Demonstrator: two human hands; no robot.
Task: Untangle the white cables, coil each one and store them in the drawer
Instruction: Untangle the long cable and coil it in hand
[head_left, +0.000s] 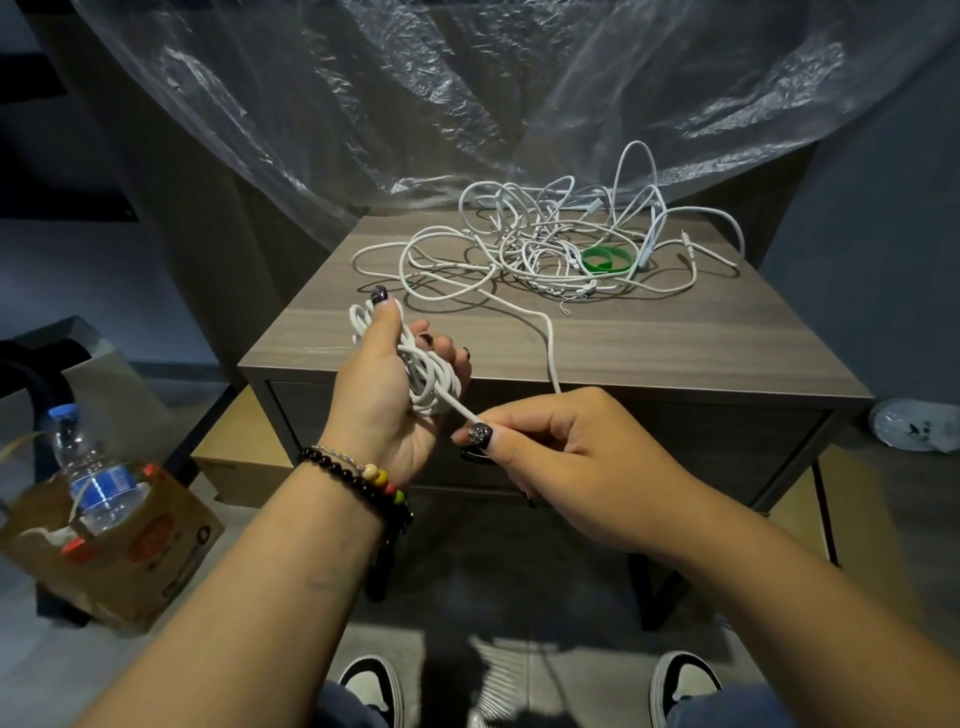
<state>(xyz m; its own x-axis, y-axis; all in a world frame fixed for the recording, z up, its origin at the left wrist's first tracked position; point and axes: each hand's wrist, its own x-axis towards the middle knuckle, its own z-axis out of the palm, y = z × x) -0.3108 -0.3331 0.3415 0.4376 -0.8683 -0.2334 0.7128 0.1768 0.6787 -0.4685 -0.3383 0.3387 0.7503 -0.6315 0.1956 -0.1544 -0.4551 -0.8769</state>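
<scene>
A tangle of white cables (550, 244) lies on top of the wooden nightstand (649, 343). My left hand (389, 395) holds a coil of white cable (431, 379) wound round its fingers, in front of the nightstand's front edge. My right hand (561, 457) pinches the same cable just below the coil, between thumb and forefinger. From there the cable runs up over the front edge and back to the tangle. The drawer front (701, 447) below the top is shut. A green strap (608, 259) lies among the cables.
A cardboard box (156, 551) with a water bottle (88, 467) stands on the floor at left. Clear plastic sheeting (467, 93) hangs behind the nightstand. A white round object (914, 423) lies at right on the floor. My shoes (374, 686) show at the bottom.
</scene>
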